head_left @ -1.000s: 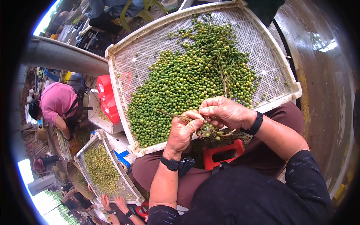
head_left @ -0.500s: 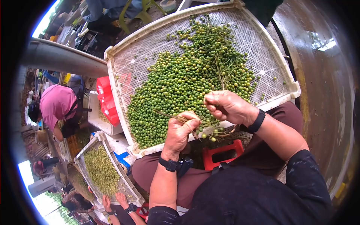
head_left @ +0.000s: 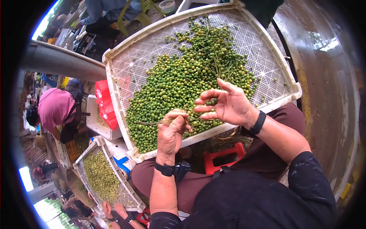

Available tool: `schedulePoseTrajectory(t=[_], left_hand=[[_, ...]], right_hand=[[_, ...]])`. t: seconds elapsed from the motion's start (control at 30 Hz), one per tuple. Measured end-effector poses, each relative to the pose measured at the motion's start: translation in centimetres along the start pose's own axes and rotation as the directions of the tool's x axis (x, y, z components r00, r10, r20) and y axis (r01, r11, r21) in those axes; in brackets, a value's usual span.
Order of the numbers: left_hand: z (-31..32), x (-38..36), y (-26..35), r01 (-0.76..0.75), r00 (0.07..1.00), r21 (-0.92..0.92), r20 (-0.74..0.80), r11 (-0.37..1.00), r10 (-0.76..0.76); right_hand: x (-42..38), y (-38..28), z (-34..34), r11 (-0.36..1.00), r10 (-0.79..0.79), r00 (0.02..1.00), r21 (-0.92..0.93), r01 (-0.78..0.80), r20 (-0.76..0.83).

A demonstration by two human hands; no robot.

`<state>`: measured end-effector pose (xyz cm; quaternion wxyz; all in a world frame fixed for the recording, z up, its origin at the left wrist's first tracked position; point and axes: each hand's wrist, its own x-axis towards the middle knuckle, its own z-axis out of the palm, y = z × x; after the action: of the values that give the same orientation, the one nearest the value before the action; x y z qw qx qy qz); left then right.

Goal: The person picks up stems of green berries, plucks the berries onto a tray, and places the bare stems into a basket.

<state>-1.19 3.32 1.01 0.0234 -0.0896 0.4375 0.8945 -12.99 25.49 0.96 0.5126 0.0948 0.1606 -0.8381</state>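
A large white mesh tray (head_left: 272, 57) rests across my knees, with a heap of small round green fruits (head_left: 171, 82) spread over it. Thin stems (head_left: 225, 70) lie on the heap's right side. My left hand (head_left: 170, 131) is closed on a bunch of thin stalks (head_left: 146, 123) above the tray's near edge. To its right, my right hand (head_left: 230, 105) is turned palm up with spread fingers, and a few green fruits (head_left: 211, 102) lie at its fingers.
A red stool (head_left: 225, 156) stands below the tray. At the lower left, another person's hands (head_left: 114, 209) touch a second tray of paler fruits (head_left: 100, 175). A person in pink (head_left: 57, 107) bends over at the left, near a red bag (head_left: 106, 105). A metal pole (head_left: 65, 59) runs beside the tray.
My right hand has opened and turned palm up, with fruits now showing at its fingers. My left hand has moved slightly left and up with the stalks, over the tray's edge.
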Motion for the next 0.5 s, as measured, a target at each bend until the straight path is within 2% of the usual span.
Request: schedulePoseTrajectory(t=[0.2, 0.3, 0.33, 0.4, 0.5], left_hand=[[-0.8, 0.3, 0.5, -0.051, 0.999, 0.12, 0.024, 0.991, 0.048], [-0.3, 0.3, 0.6, 0.015, 0.998, 0.04, -0.064, 0.999, -0.012], [-0.2, 0.2, 0.7, 0.047, 0.994, -0.001, -0.103, 0.999, -0.047], [0.1, 0.4, 0.6, 0.071, 0.977, -0.025, -0.202, 0.997, -0.075], [0.0, 0.7, 0.3, 0.084, 0.963, -0.105, -0.249, 0.991, -0.108]], right_hand=[[-0.6, -0.1, 1.7, 1.0, -0.013, 1.0, -0.004, 0.013, -0.017], [-0.3, -0.3, 0.8, 0.994, -0.065, 0.998, -0.089, 0.064, -0.006], [-0.3, -0.6, 0.7, 0.973, -0.093, 0.996, -0.209, 0.093, 0.012], [-0.2, -0.7, 0.8, 0.841, -0.206, 0.979, -0.511, 0.177, 0.0], [-0.2, -0.7, 1.1, 0.728, -0.269, 0.962, -0.644, 0.236, 0.048]])
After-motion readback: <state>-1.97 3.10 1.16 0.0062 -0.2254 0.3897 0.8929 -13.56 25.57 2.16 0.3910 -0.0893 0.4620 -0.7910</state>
